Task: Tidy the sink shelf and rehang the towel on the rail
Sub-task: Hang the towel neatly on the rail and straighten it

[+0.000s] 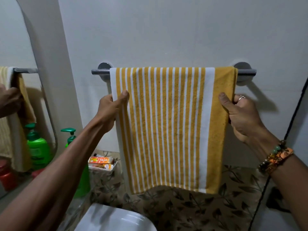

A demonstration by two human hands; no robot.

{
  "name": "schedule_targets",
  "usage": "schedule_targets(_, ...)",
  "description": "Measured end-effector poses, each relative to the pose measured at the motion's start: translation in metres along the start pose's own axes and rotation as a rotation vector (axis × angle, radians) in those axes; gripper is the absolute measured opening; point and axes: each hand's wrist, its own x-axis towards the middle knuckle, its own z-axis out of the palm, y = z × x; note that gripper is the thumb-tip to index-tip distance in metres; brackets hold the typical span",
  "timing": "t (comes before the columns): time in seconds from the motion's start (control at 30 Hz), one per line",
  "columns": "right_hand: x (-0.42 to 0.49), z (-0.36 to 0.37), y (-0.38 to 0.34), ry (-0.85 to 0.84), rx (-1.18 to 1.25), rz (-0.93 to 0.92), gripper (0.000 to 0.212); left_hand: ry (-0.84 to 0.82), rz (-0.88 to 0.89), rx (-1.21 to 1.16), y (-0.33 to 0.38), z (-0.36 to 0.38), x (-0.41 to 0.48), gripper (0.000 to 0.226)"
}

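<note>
Head view, caught the yellow-striped towel draped over the rail, above the leafy shelf. Pinched its left edge with the left grip, thumb in front; clamped the right edge in the right grip (ring and beaded bracelets on that side). Spotted a green pump bottle beside a tray of boxes.

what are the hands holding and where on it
Both hold the yellow-and-white striped towel draped over the rail: the left hand pinches its left edge, the right hand its right edge.
</note>
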Motion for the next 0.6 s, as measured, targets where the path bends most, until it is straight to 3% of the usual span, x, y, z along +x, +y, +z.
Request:
schedule_targets(0.13, 0.002, 0.007, -0.008, 0.074, -0.036, -0.132, 0.015, 0.102, 0.162, -0.025, 0.011, 0.001, 0.007, 0.017)
schedule_targets(0.33, 0.027, 0.027, -0.035, 0.285, -0.204, -0.339, 0.036, 0.259, 0.323, 0.034, 0.056, 0.004, 0.036, 0.026)
schedule_targets(0.47, 0.038, 0.033, -0.040, 0.297, -0.205, -0.282, 0.027, 0.355, 0.298, 0.098, 0.067, 0.002, 0.052, 0.038)
schedule_targets(0.6, 0.040, 0.028, -0.044, 0.254, -0.100, -0.176, 0.023, 0.346, 0.289, 0.111, 0.063, -0.003, 0.055, 0.047)
